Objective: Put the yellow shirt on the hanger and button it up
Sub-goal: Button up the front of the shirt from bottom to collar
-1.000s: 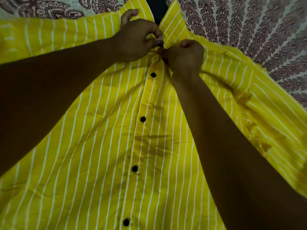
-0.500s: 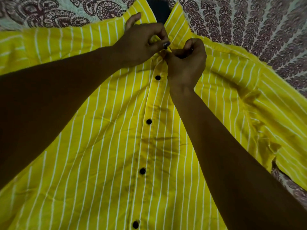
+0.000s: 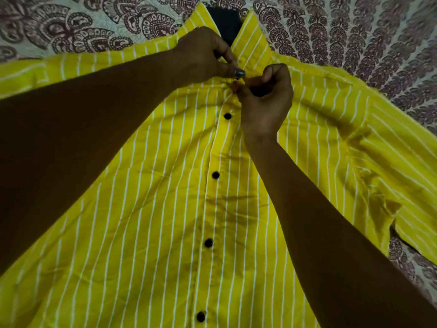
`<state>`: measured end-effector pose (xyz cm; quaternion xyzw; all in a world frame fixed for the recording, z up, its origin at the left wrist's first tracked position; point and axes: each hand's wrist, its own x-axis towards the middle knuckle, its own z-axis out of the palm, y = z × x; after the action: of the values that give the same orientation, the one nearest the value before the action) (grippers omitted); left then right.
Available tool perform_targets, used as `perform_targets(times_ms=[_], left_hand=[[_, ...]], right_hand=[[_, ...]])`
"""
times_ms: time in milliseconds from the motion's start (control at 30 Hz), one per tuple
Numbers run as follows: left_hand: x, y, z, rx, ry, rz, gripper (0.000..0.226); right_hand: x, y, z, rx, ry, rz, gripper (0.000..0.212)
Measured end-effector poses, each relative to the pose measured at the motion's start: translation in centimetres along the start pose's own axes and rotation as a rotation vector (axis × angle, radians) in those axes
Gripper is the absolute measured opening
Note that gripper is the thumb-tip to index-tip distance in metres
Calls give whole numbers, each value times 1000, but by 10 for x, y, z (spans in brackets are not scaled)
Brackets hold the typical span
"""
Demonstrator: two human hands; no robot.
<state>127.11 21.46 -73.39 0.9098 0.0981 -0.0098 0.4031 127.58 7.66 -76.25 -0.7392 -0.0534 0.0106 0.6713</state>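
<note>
Left hand (image 3: 203,55), item one: pinching my yellow shirt (image 3: 142,233) just below the collar (image 3: 253,41); right hand (image 3: 264,98) pinching the facing edge. Shirt flat on patterned bedspread (image 3: 354,31). Top button hidden, probably half through. Risk: thin cloth slips, button pops back out

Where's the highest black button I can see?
The highest black button is near the top middle of the head view, on the front strip of the yellow shirt. It sits just below the left hand and beside the right hand.
</note>
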Motion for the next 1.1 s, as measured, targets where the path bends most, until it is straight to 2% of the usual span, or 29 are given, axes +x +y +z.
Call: perform_targets(times_ms=[67,167,267,300,433,533,600,833,900,1000,1100], left_hand=[[-5,-2,6,-28,59,40,24],[-26,-5,24,-34,278,159,17],[-42,-9,36,108,319,324,33],[-43,-11,37,163,342,366,32],[-40,-17,41,216,497,358,16],[-40,-19,48,233,529,346,12],[-39,-18,49,226,563,341,10],[-42,-17,48,166,551,359,11],[-42,-17,49,152,563,360,11],[-41,-18,48,143,575,346,8],[-42,-18,48,119,583,304,6]], right_hand=[[4,-1,0,77,-10,56,49],[9,-4,1,67,-27,126,42],[12,-3,0,-20,-91,164,29],[13,-2,0,-30,-121,178,25],[20,-6,-2,44,-183,343,31],[25,-13,-5,126,-224,496,29],[27,-19,-8,119,-271,515,26],[52,-42,-10,-222,-541,568,24],[59,-48,-8,-262,-594,639,22],[60,-52,-7,-238,-633,716,22],[55,-48,-5,-162,-576,732,24]])
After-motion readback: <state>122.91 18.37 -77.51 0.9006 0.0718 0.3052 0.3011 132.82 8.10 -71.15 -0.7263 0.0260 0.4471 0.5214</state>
